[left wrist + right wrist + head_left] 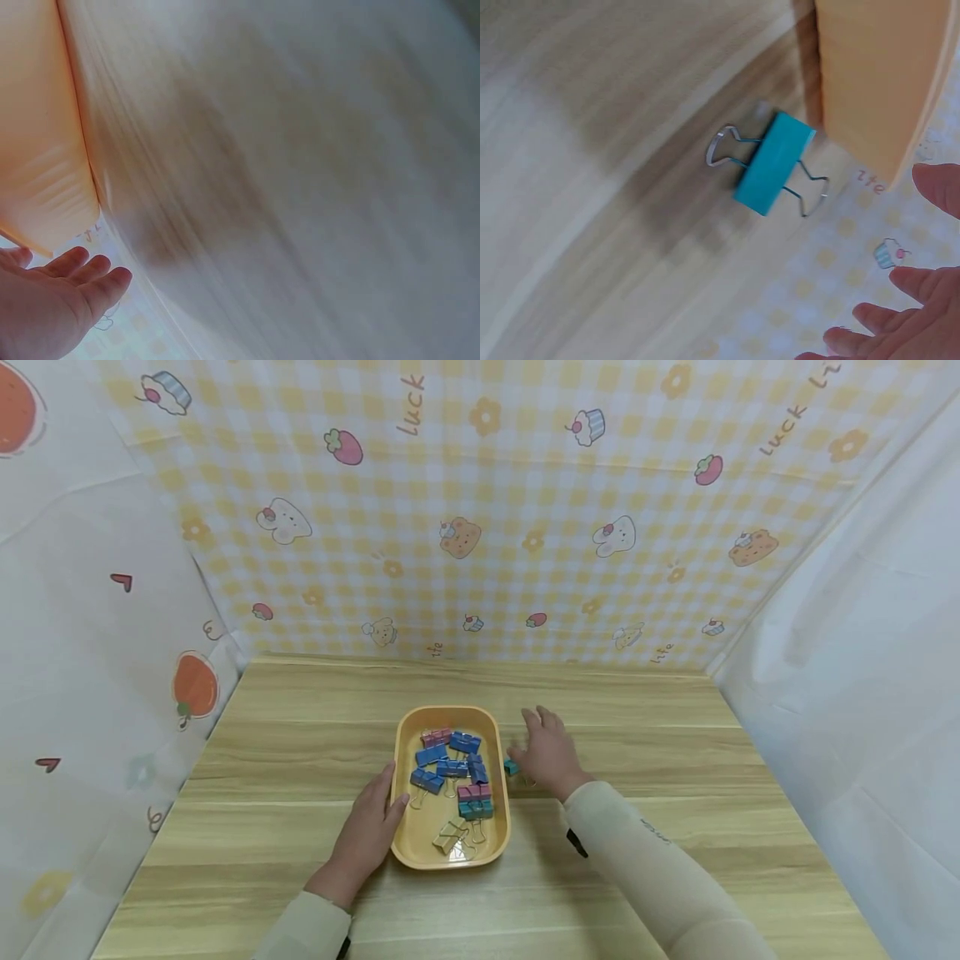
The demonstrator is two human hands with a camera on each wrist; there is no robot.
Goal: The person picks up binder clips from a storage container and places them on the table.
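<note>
A yellow plastic tray [414, 843] holds several binder clips in blue, pink, teal and pale yellow, with blue clips [431, 755] toward its far half. My left hand [367, 827] holds the tray's left side, its thumb over the rim and its fingers along the outer wall. Just right of the tray, a teal binder clip [775, 163] lies on the table with both wire handles spread. Over that clip hovers my right hand [551, 756], fingers spread and apart from it in the right wrist view; in the head view the hand partly hides it.
The wood-grain table [300, 710] reaches back to a yellow checked cloth [525, 585] with cartoon prints. White cloth hangs at the left [90, 652] and right [847, 693] sides.
</note>
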